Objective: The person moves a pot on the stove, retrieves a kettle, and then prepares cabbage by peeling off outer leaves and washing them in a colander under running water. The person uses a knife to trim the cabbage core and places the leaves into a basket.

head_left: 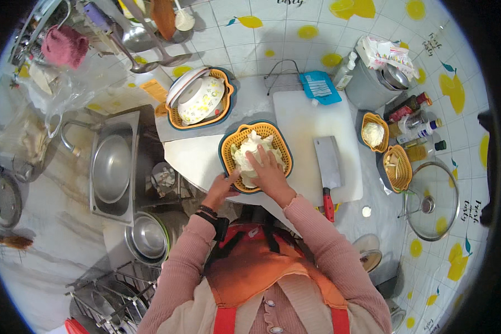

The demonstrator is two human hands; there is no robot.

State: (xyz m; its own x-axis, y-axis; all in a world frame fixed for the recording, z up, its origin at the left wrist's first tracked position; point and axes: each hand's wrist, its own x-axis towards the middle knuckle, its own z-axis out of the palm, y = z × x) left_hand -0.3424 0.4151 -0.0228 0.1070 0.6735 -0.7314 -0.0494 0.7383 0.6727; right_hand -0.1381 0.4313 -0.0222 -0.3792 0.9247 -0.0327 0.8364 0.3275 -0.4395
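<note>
Pale, torn cabbage leaves (pixel 256 143) fill a yellow drainer basket (pixel 284 151) set in a dark blue outer bowl, near the middle of the counter. My left hand (pixel 222 189) grips the near-left rim of this basket. My right hand (pixel 268 170) lies over the cabbage with its fingers spread, pressing on the leaves from above. Just right of the basket, a cleaver (pixel 329 167) with a red handle rests on the white cutting board (pixel 298 119).
A steel sink (pixel 114 119) is at left. Behind stands another yellow basket (pixel 226 106) holding bowls. Two small yellow baskets (pixel 383 146) with pale food, several bottles (pixel 420 131) and a glass lid (pixel 442 206) stand at right. Ladles (pixel 142 67) hang at upper left.
</note>
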